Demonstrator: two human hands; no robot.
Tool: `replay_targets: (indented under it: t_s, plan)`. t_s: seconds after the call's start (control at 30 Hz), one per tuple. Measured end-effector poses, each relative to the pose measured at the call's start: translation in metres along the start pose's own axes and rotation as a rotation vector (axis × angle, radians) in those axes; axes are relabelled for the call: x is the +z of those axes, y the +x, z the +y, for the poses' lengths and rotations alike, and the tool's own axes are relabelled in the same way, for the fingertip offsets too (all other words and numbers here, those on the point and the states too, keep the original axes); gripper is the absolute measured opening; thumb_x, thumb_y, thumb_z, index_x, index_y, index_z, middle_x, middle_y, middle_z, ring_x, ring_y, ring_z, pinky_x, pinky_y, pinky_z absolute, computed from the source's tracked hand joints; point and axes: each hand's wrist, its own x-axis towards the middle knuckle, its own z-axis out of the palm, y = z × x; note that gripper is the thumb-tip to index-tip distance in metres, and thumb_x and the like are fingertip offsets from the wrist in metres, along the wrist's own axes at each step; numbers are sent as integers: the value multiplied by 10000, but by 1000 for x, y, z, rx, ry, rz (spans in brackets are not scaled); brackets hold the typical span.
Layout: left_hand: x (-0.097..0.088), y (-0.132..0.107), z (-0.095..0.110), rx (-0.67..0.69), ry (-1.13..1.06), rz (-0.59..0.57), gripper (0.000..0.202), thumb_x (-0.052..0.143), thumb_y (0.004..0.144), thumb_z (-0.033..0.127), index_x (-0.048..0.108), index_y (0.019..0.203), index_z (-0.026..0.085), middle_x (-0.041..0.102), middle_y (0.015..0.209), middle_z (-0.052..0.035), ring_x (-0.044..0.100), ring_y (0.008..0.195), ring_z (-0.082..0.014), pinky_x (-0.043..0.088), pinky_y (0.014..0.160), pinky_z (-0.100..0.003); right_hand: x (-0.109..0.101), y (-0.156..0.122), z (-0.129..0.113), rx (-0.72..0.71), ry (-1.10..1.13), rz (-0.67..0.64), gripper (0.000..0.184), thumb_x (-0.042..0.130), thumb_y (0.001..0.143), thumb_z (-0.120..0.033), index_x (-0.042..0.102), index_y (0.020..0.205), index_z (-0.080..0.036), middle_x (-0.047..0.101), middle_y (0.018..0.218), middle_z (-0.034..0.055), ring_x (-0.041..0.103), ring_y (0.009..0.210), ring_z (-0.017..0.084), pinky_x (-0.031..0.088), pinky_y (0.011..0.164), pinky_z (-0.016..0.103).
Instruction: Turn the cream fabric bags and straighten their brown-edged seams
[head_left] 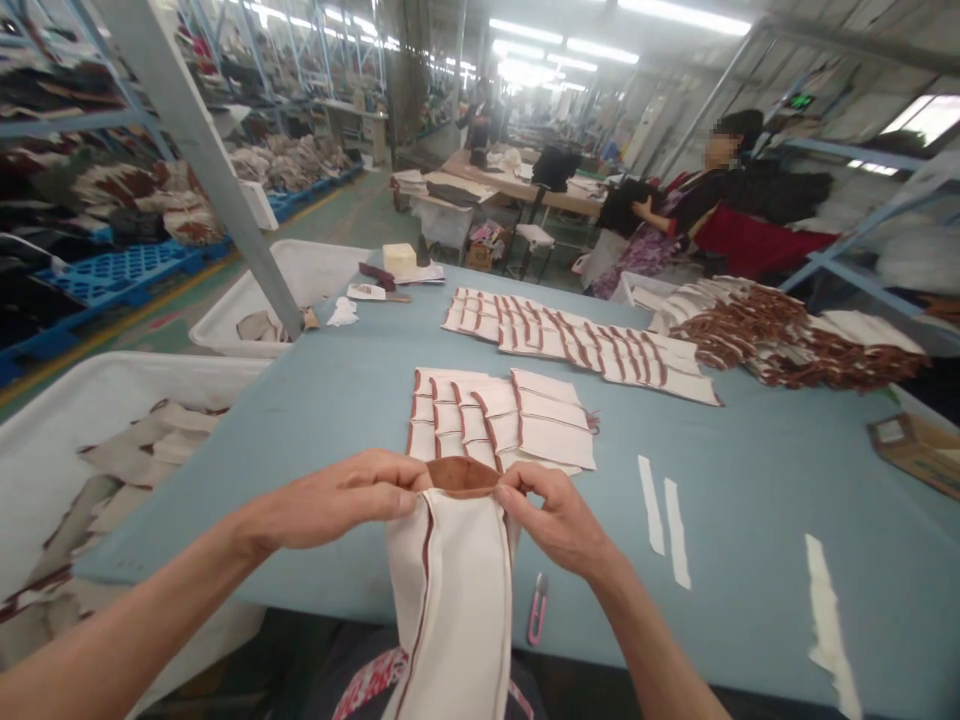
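Observation:
Both hands hold up a cream fabric piece (457, 590) with brown trim over the near edge of a blue table (750, 470). My left hand (341, 500) pinches its top left corner. My right hand (551, 515) pinches the top right corner. The brown upper edge stretches between the two hands, and the cloth hangs down toward my lap. Just beyond my hands lies a small stack of similar cream pieces (502, 420), fanned out on the table.
A pink thread snipper (537, 608) lies by my right wrist. A long row of pieces (585, 345) and a heap (780, 335) sit farther back. White strips (664, 515) lie right. White bins (97, 450) with scraps stand left. A person (705, 200) works behind.

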Motion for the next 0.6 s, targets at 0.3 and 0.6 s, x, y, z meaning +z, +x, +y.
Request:
replay_targets:
  t_s: [0.3, 0.6]
  plan:
    - [13, 6, 7, -44, -202, -78, 376, 669, 883, 545, 600, 791, 186, 537, 707, 40, 438, 662, -133, 325, 597, -226, 5, -4, 6, 55, 64, 20, 259, 591, 969, -301, 586, 723, -223, 614, 690, -27, 558, 680, 150, 419, 692, 271]
    - [19, 1, 16, -78, -227, -22, 273, 674, 844, 429, 674, 793, 161, 610, 734, 4, 502, 707, -158, 370, 638, -231, 3, -2, 5, 27, 106, 6, 244, 590, 955, -310, 582, 726, -225, 626, 690, -19, 567, 676, 157, 418, 683, 280]
